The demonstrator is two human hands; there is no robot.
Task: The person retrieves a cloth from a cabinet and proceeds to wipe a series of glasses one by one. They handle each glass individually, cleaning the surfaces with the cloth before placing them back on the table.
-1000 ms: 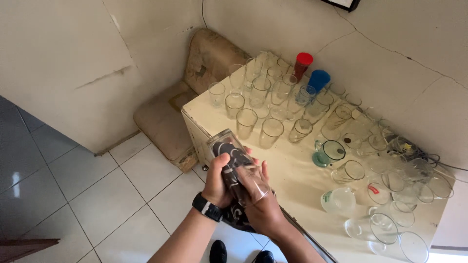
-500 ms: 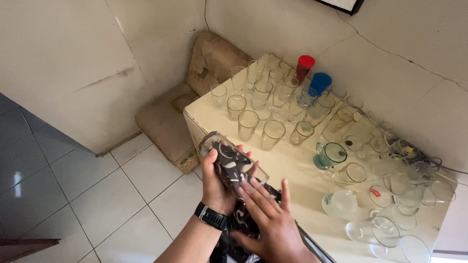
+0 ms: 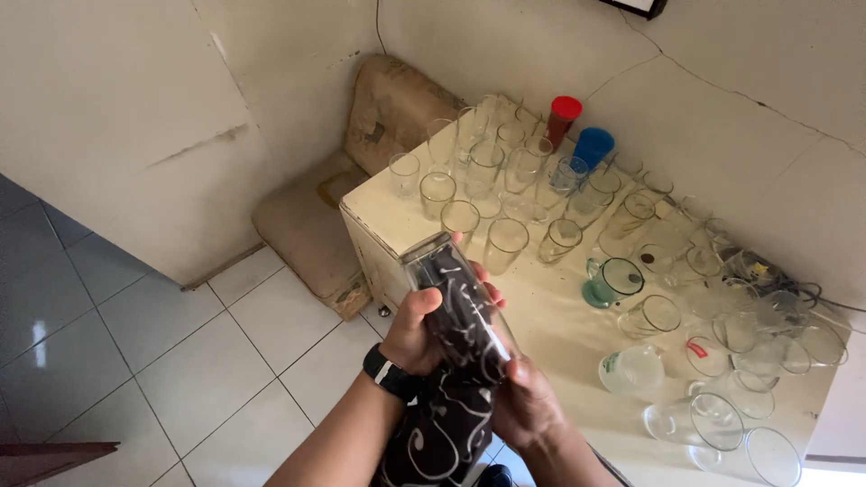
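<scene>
Drinking glass [image 3: 460,298] was held tilted above the worktop [image 3: 550,316] edge, base up | left hand [image 3: 417,332] stayed wrapped round its side | dark patterned cloth [image 3: 442,424] was now stuffed deeper inside, tail hanging below | right hand [image 3: 523,406] had closed again at the mouth, gripping cloth — half a second ago its fingers were spread.

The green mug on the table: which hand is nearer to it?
Right. The right hand at the glass's mouth lies closer to the green mug; the left hand grips the glass's far side.
</scene>
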